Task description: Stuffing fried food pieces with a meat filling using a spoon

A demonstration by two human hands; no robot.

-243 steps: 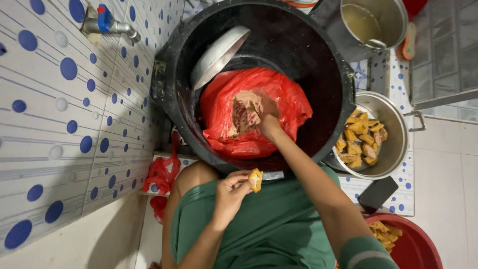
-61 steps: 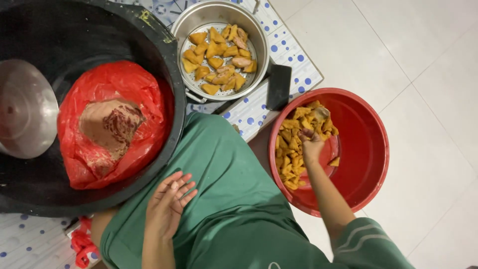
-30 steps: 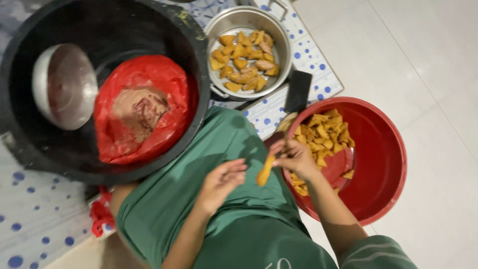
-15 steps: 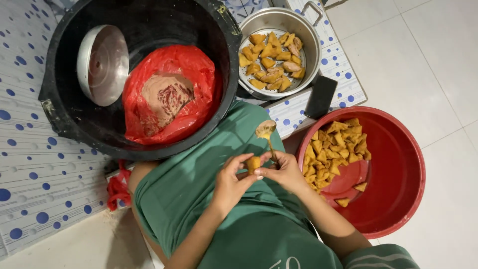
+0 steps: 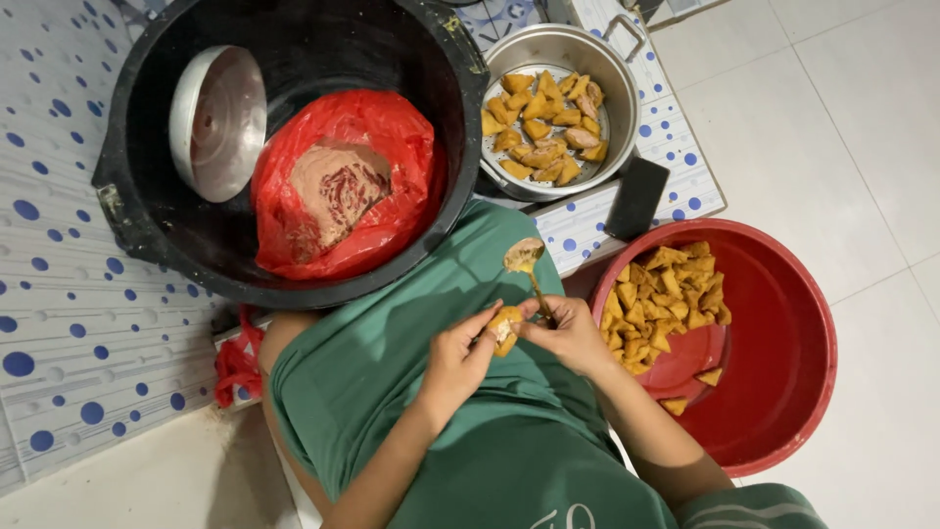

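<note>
Golden-brown, the fried tofu piece (image 5: pixel 505 328) sat pinched in the fingers of the left hand (image 5: pixel 458 358), over the green-clad lap at the centre of the view. Was met from three o'clock by the right hand (image 5: pixel 568 338), clenched round the thin handle of a spoon (image 5: pixel 526 263) while its fingertips touched the piece. Pointed toward twelve o'clock, the spoon's bowl carried a pale lump of filling.

At three o'clock of the hands, on the white tiled floor (image 5: pixel 862 127), stood a red plastic basin (image 5: pixel 783 382), with a heap of similar golden pieces banked against its wall at nine o'clock. At one o'clock stood a metal steamer pot (image 5: pixel 607 78), holding a single layer of pieces on its perforated tray. Between pot and basin lay a flat black phone (image 5: pixel 636 199), on a white mat with blue dots (image 5: pixel 676 147).

At eleven o'clock loomed a large black tub (image 5: pixel 147 225), touching the pot's rim. Inside it sat a red plastic bag (image 5: pixel 392 186), open at the top and showing pinkish-brown paste streaked dark red; just beside it at nine o'clock leaned a round metal lid (image 5: pixel 217 122), tilted against the tub's wall. At eight o'clock of the hands, under the tub's edge, showed a crumpled scrap of red plastic (image 5: pixel 238 358).
</note>
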